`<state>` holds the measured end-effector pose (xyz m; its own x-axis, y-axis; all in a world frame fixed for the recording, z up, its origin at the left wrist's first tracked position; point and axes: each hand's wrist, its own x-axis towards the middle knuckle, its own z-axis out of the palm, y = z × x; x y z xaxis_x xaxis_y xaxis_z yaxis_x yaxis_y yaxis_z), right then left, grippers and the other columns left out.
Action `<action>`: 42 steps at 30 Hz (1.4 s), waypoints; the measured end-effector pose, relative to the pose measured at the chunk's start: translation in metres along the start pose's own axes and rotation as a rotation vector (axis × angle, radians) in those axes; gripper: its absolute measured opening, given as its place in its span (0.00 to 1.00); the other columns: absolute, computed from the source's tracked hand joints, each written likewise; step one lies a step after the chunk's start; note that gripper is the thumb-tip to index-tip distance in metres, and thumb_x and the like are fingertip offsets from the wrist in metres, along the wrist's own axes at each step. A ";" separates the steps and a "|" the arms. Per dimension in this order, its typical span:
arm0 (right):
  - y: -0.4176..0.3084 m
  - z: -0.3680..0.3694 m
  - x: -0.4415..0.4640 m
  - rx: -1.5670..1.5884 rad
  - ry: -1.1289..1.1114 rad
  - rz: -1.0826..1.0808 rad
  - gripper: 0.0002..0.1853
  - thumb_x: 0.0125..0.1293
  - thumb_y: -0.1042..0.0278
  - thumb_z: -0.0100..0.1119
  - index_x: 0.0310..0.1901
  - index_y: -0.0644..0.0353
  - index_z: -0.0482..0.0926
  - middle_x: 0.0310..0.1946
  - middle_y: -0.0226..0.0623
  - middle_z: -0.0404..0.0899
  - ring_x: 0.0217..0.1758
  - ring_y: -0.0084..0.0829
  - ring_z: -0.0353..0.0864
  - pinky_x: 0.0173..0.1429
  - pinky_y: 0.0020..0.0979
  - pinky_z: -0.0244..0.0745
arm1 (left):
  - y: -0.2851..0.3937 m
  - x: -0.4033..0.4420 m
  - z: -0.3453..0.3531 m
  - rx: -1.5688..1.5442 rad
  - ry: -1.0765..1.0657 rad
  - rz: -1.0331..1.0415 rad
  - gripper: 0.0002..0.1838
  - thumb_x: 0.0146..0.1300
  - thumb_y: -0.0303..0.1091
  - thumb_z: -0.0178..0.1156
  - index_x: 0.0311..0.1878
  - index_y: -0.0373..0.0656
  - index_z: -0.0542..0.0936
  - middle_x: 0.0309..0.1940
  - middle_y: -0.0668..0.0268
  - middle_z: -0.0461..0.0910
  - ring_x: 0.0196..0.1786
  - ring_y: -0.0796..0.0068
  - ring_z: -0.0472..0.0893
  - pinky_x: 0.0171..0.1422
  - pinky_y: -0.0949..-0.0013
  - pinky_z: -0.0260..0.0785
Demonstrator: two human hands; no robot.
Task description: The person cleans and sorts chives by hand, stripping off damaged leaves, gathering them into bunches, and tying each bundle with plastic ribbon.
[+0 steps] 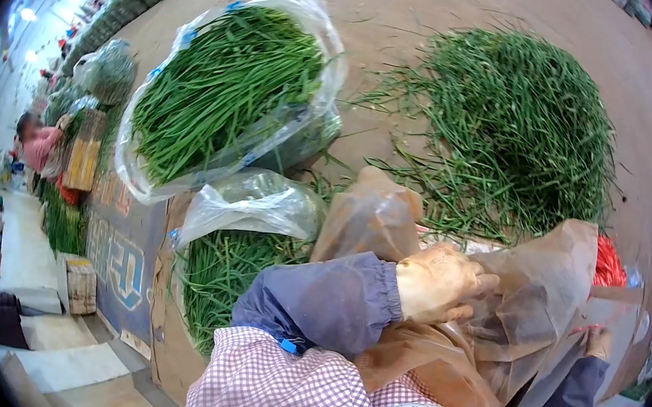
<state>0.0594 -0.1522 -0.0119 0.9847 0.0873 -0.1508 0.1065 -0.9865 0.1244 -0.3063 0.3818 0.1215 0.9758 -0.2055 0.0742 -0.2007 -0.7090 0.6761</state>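
My left hand (pixel 441 283), in a pale glove, is over the brownish translucent plastic sheet (pixel 526 283) across my lap. Its fingers point right and curl a little, and nothing shows between them. At the right, my right hand (pixel 598 342) is low beside a pale board edge, near a thin red strand; its fingers are too small and partly hidden to make out. Ahead of the sheet lies a large loose heap of green stalks (pixel 519 129). An open clear bag of long green stalks (pixel 226 92) stands at the upper left, with more stalks (pixel 234 265) in a bag below it.
Red plastic (pixel 610 262) lies beyond my right hand. Flattened cardboard (pixel 122 261) covers the floor at left. A person (pixel 39 143) in pink sits farther left beside a yellow crate (pixel 84 152). Full bags (pixel 108 70) line the far left.
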 end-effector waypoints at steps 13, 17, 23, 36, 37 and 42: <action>-0.494 -0.209 -0.142 0.670 -0.275 -0.926 0.18 0.67 0.71 0.62 0.57 0.65 0.78 0.51 0.43 0.83 0.53 0.34 0.82 0.60 0.32 0.76 | -0.216 -0.126 -0.212 0.630 0.648 -0.694 0.29 0.58 0.39 0.69 0.62 0.38 0.74 0.62 0.53 0.75 0.68 0.56 0.71 0.75 0.58 0.59; -0.601 -0.147 -0.164 0.601 -0.293 -1.446 0.18 0.64 0.61 0.64 0.53 0.59 0.81 0.43 0.46 0.83 0.46 0.42 0.84 0.52 0.35 0.79 | -0.307 -0.141 -0.232 0.983 0.320 -0.929 0.52 0.52 0.57 0.71 0.74 0.41 0.58 0.72 0.60 0.63 0.77 0.61 0.57 0.79 0.43 0.43; -0.674 -0.090 -0.175 0.731 -0.631 -1.370 0.17 0.66 0.64 0.62 0.54 0.62 0.80 0.44 0.45 0.84 0.47 0.38 0.85 0.52 0.32 0.79 | -0.336 -0.135 -0.237 0.879 0.182 -1.146 0.57 0.47 0.53 0.75 0.75 0.39 0.56 0.67 0.57 0.69 0.68 0.59 0.68 0.74 0.51 0.55; -0.697 -0.029 -0.174 0.996 -0.935 -0.983 0.14 0.68 0.70 0.60 0.52 0.66 0.81 0.40 0.36 0.85 0.42 0.23 0.81 0.52 0.27 0.77 | -0.334 -0.130 -0.250 0.679 0.196 -1.270 0.55 0.47 0.46 0.77 0.75 0.47 0.56 0.58 0.54 0.77 0.59 0.58 0.79 0.64 0.61 0.70; -0.701 -0.027 -0.174 1.040 -0.968 -0.946 0.13 0.68 0.71 0.60 0.52 0.66 0.81 0.39 0.35 0.85 0.42 0.22 0.81 0.52 0.26 0.77 | -0.331 -0.135 -0.252 0.603 0.267 -1.232 0.55 0.46 0.43 0.78 0.76 0.46 0.56 0.59 0.53 0.76 0.59 0.56 0.79 0.65 0.61 0.69; -0.724 -0.042 -0.166 1.396 -1.051 -0.790 0.11 0.69 0.70 0.60 0.48 0.65 0.82 0.35 0.35 0.85 0.38 0.24 0.82 0.45 0.27 0.78 | -0.326 -0.172 -0.263 0.271 0.625 -0.975 0.59 0.44 0.34 0.80 0.76 0.44 0.52 0.66 0.48 0.71 0.65 0.55 0.74 0.73 0.63 0.63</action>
<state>-0.1755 0.5535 -0.0360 0.2505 0.9262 -0.2819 -0.2747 -0.2112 -0.9381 -0.3864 0.8252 0.0812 0.5850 0.8110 0.0097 0.7113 -0.5188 0.4743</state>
